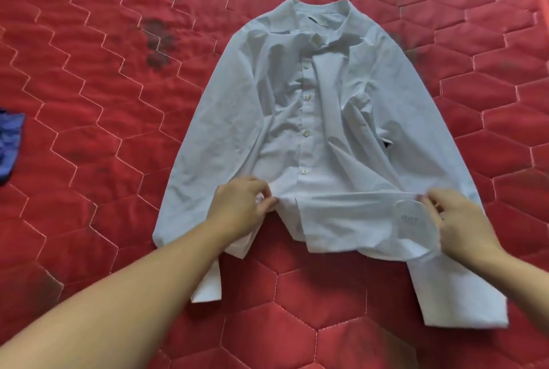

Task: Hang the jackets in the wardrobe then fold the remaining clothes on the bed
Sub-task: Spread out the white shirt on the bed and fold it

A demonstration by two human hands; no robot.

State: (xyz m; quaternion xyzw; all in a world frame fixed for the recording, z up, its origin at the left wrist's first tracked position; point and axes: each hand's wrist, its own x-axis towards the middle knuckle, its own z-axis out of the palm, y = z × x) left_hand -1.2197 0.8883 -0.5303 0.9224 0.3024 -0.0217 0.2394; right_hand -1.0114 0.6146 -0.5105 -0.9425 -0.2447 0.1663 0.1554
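Observation:
A pale blue button-up shirt (312, 119) lies face up on the red quilted bed (104, 86), collar at the far end, both sleeves running down along its sides. Its lower hem is turned up, and a round printed patch shows on the upturned part near the right. My left hand (240, 205) pinches the hem fabric left of the button placket. My right hand (463, 223) pinches the hem at the right side, beside the round patch.
A blue garment (10, 145) lies at the left edge of the view, partly cut off. Dark stains mark the mattress above the shirt's left shoulder. Red mattress surrounds the shirt on all sides.

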